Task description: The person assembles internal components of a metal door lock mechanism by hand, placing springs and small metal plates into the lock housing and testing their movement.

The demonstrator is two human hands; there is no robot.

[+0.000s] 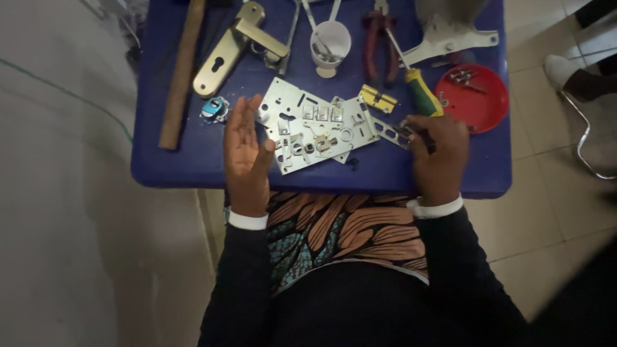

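An opened metal lock case [312,125] with small springs and levers inside lies on a blue table [186,164]. My left hand [245,151] rests flat and open against the case's left edge, fingers straight. My right hand [437,154] is closed around the perforated metal strip [389,132] at the case's right end. A screwdriver with a green and yellow handle [421,90] lies just above my right hand. A brass lock cylinder [378,99] sits beside the case.
Also on the table: a brass door handle on its plate [234,48], a wooden stick [182,74], a white cup with small parts [330,40], red-handled pliers [379,38], a red dish with screws [472,96], a silver bracket [450,38], a small blue part [214,109].
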